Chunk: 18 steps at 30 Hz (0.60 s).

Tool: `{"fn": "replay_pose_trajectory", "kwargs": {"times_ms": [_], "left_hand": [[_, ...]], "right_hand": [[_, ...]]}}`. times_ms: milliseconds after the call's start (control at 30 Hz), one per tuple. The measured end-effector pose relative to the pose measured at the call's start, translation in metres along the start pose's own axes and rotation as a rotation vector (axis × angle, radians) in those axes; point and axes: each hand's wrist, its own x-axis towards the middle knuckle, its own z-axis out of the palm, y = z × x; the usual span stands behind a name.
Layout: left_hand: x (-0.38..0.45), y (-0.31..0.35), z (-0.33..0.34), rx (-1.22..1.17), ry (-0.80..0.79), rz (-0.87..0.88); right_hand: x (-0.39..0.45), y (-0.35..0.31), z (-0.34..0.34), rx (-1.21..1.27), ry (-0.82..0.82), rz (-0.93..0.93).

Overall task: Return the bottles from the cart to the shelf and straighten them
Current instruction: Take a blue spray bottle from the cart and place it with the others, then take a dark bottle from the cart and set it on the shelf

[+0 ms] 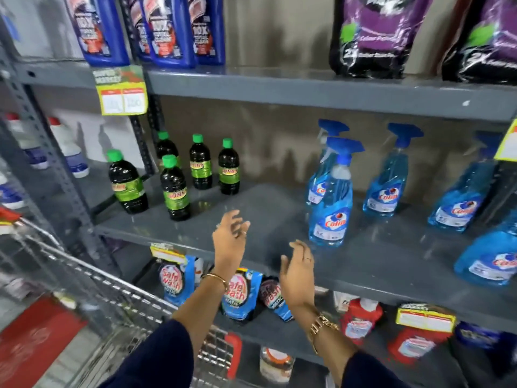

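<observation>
Several dark bottles with green caps stand on the grey middle shelf (265,217) at the left; the nearest one (174,189) is by the front edge, another (127,183) leans slightly beside the upright. To the right, blue spray bottles (330,197) stand in loose rows. My left hand (230,233) hovers over the shelf's front edge, fingers spread, holding nothing. My right hand (296,273) is lower, just in front of the shelf edge, fingers also apart and empty. A wire cart (92,284) is at the lower left; its contents are not visible.
The top shelf holds blue bottles (165,29) and purple pouches (372,35). A yellow price tag (121,91) hangs from its edge. The lower shelf carries blue detergent pouches (239,295) and red packs (361,317). White bottles (70,149) stand in the neighbouring bay at left.
</observation>
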Motion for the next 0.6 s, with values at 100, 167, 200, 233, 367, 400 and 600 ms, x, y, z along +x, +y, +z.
{"fn": "replay_pose_trajectory", "kwargs": {"times_ms": [100,167,200,233,367,400,600], "left_hand": [[-0.004,-0.025,-0.053,0.067,0.130,-0.040],[-0.010,-0.041,-0.090,0.118,0.229,-0.069],[-0.014,-0.050,-0.110,0.177,0.279,-0.097],[-0.018,-0.060,-0.128,0.247,0.315,-0.124],[-0.038,-0.104,-0.196,0.270,0.401,-0.268],[-0.044,-0.112,-0.205,0.275,0.413,-0.297],[-0.091,-0.188,-0.263,0.277,0.453,-0.565]], "right_hand": [[-0.017,-0.030,0.031,0.009,-0.089,-0.175],[-0.029,-0.049,0.054,0.028,-0.144,-0.261],[-0.036,-0.059,0.066,0.032,-0.181,-0.288],[-0.042,-0.067,0.076,0.027,-0.219,-0.308],[-0.072,-0.095,0.120,0.040,-0.329,-0.403],[-0.077,-0.097,0.127,0.051,-0.375,-0.409],[-0.129,-0.104,0.196,-0.013,-0.753,-0.400]]}}
